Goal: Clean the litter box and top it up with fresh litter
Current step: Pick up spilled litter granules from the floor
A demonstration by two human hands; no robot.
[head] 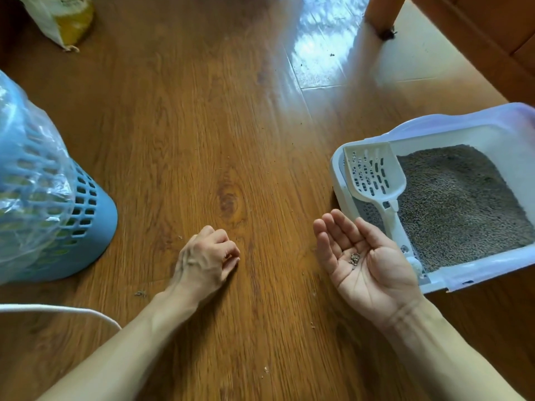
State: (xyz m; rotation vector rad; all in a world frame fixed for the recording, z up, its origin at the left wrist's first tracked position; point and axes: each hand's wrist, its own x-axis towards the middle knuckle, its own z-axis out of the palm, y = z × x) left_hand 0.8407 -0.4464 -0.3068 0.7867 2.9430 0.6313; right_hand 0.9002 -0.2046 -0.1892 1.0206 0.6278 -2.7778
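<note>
Our right hand (367, 261) spread palm-up, cupping litter granules (354, 258); left hand (207, 263) curled, fingertips pinching at floor (202, 125), contents unclear.

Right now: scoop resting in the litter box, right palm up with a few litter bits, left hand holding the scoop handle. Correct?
Not quite. The head view shows the left hand curled on the floor, away from the scoop. The rest holds: scoop in the litter box, litter bits on the right palm.

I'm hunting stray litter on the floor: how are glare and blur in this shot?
Head view: strong window glare washes out the floor at top centre; the upper floor and basket look motion-smeared; wide-angle bending shows at the edges. Near the left hand and right hand, grain and crumbs read sharp, as does the litter box.
</note>
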